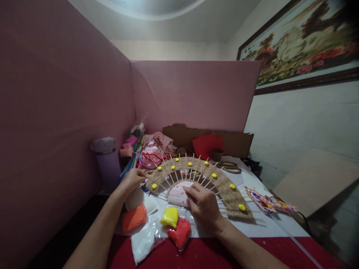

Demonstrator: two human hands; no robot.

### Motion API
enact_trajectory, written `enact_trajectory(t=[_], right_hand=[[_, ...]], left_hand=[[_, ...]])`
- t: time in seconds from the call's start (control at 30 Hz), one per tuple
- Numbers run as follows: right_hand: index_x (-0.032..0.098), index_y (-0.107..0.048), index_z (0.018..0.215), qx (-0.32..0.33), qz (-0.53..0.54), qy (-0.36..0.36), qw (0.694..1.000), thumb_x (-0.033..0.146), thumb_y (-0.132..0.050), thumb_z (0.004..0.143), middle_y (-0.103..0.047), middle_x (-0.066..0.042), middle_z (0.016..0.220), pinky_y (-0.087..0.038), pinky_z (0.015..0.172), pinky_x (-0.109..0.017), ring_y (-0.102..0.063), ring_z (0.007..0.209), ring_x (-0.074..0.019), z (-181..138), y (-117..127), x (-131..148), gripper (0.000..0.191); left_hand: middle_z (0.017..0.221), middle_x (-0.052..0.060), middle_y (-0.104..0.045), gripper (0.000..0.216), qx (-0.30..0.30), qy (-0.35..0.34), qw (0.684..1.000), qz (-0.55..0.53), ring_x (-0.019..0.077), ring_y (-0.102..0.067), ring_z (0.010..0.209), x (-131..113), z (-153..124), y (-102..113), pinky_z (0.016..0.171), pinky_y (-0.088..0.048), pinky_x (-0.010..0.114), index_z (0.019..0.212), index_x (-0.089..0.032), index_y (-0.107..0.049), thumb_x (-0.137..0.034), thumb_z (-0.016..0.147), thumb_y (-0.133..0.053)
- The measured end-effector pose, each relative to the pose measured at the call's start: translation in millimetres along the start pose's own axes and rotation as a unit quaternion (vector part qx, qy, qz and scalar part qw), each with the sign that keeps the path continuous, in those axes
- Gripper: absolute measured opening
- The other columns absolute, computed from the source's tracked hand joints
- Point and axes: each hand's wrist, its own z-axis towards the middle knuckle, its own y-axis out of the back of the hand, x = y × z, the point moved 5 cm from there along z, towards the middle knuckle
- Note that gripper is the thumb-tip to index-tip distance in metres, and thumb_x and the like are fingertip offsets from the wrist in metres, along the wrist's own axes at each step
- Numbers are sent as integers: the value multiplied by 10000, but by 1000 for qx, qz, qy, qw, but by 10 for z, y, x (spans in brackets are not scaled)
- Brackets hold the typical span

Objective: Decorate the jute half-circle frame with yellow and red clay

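A half-round woven twine fan (185,161) with thin wooden sticks lies in front of me, yellow clay dots (214,175) spaced along its band. Pale pink dotted cloth (176,195) covers the half-circle at its centre. At the fan's left end, my left hand (134,181) is closed, fingertips pinched at the edge by the stick tips. My right hand (202,203) is over the right side of the pink cloth, fingers curled together; anything between them is hidden. Nearer to me lie bags of yellow clay (169,217), red clay (179,231), orange clay (134,218) and white clay (143,241).
A purple lidded tumbler (108,162) stands at the left by the pink partition. Bunched pink cloth (158,145), red sheets (207,145), a small dark cup (217,154) and scissors (230,167) lie behind the fan. Flower-patterned strips (266,201) are at the right.
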Motion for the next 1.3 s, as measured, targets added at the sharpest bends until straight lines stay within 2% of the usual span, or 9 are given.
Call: enact_trajectory(t=[0.13, 0.33, 0.5, 0.63, 0.83, 0.97, 1.13, 1.3], right_hand=[[221, -660, 996, 0, -3, -4, 1000, 99, -524, 779, -609, -45, 820, -409, 639, -239, -561, 750, -162, -4, -13, -23, 283], [208, -666, 980, 5, -1, -4, 1000, 124, -510, 811, -599, -47, 808, -407, 632, -242, -555, 730, -156, -8, -31, -37, 245], [200, -668, 980, 18, -2, -2, 1000, 126, -510, 813, -592, -45, 801, -405, 629, -246, -555, 718, -153, -9, -34, -10, 242], [202, -671, 972, 20, -8, 6, 1000, 130, -509, 816, -588, -43, 790, -403, 624, -243, -549, 713, -149, -14, -36, 6, 236], [217, -669, 965, 17, -6, 11, 1000, 151, -516, 833, -581, -33, 781, -405, 637, -245, -541, 720, -147, -14, -29, 14, 213], [222, -652, 979, 34, -15, 17, 999, 208, -600, 801, -578, -40, 857, -406, 674, -263, -529, 778, -163, -2, -19, 42, 186], [213, -623, 984, 81, -52, 28, 995, 228, -676, 738, -550, -51, 930, -394, 751, -302, -487, 864, -194, 17, -34, 95, 252], [195, -597, 1027, 79, -78, 48, 993, 172, -592, 791, -541, -71, 957, -377, 763, -315, -466, 883, -204, 27, -32, 120, 237]], left_hand=[[393, -65, -446, 68, 46, 9, 999, -18, 72, -367, 371, -59, -66, -87, 410, -248, 204, 529, -141, -572, -98, 577, -552], [362, -88, -341, 83, 79, 31, 995, -53, 54, -277, 307, -19, -67, -182, 357, -190, 203, 585, -146, -550, -180, 660, -564], [375, -94, -334, 86, 104, 51, 990, -82, 53, -256, 278, -6, -102, -235, 329, -179, 203, 658, -159, -548, -226, 709, -564], [334, -98, -300, 151, 99, 60, 990, -84, 55, -255, 268, -40, -131, -214, 324, -178, 204, 590, -165, -524, -239, 703, -592], [301, -100, -298, 212, 65, 66, 993, -78, 43, -252, 264, -58, -119, -154, 332, -157, 198, 527, -159, -503, -240, 660, -646], [291, -97, -286, 228, 78, 81, 989, -96, 46, -241, 241, -62, -144, -205, 318, -139, 200, 504, -166, -478, -226, 681, -608], [354, -95, -319, 156, 106, 92, 979, -147, 37, -235, 248, -127, -208, -229, 310, -142, 190, 599, -152, -525, -261, 706, -556], [445, -87, -376, 175, 138, 91, 966, -199, 23, -234, 266, -186, -251, -236, 311, -128, 192, 653, -158, -502, -315, 669, -577]])
